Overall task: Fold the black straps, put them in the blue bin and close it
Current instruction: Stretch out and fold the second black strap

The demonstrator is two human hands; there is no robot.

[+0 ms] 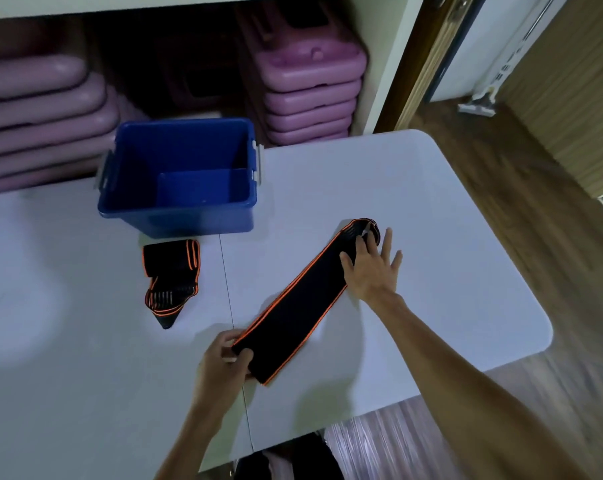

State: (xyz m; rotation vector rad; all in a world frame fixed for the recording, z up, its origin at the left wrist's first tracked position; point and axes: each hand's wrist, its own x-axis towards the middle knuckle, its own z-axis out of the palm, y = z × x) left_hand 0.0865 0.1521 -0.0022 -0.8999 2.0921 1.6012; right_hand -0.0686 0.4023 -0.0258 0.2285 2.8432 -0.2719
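A long black strap with orange edging (300, 306) lies doubled over on the white table (414, 209), running diagonally from near centre to upper right. My left hand (227, 355) pinches its near end. My right hand (372, 268) rests flat with fingers spread on its far end. A second black strap (170, 275), folded into a bundle, lies left of it, just in front of the blue bin (179, 202). The bin stands open with nothing visible inside; no lid is in view.
Stacks of pink plastic steps (307, 98) fill a shelf behind the table. A seam (231, 306) runs down the tabletop. The table's rounded right edge drops to a wooden floor (552, 254). A white floor tool (480, 102) leans at the far right.
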